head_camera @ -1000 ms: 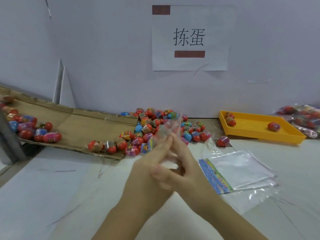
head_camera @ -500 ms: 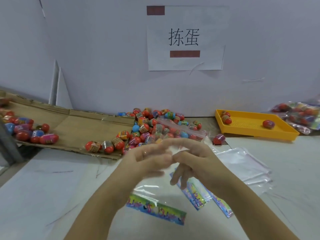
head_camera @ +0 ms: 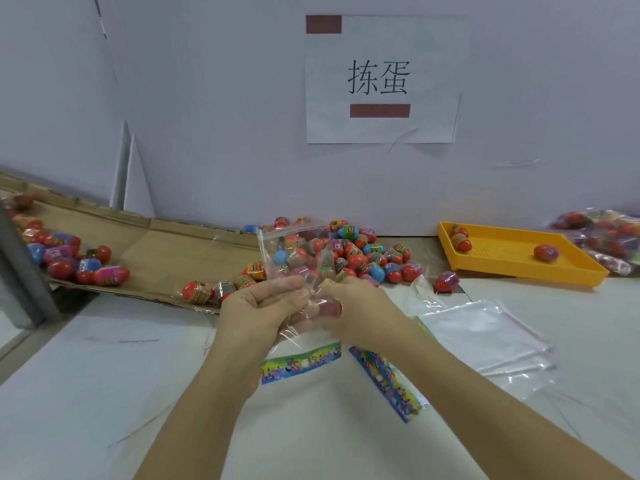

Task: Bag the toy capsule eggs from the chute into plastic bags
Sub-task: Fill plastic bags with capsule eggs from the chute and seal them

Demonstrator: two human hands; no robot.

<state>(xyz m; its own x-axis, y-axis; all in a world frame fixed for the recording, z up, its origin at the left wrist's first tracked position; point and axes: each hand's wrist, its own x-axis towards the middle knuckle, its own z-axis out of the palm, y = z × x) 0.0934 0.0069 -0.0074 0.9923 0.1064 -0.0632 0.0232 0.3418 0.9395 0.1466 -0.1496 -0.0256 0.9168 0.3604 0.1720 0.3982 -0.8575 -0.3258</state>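
Observation:
My left hand [head_camera: 263,308] and my right hand [head_camera: 360,306] both pinch a clear plastic bag [head_camera: 294,252], held upright in front of me with its zip edge at the top. Its colourful printed strip hangs below my hands. Through the film I see a pile of toy capsule eggs [head_camera: 360,256], red, blue and pink, lying at the lower end of the cardboard chute [head_camera: 162,258]. More eggs [head_camera: 69,261] sit higher up the chute at the left. Whether an egg is inside the bag is unclear.
A stack of empty plastic bags [head_camera: 481,334] lies on the white table right of my arms. A yellow tray [head_camera: 512,268] with three eggs stands at the back right, with filled bags [head_camera: 602,237] beyond it. A paper sign hangs on the wall.
My hands had been rubbing a bag between them low over the table. Now the bag stands lifted and spread upright between both hands, in front of the egg pile.

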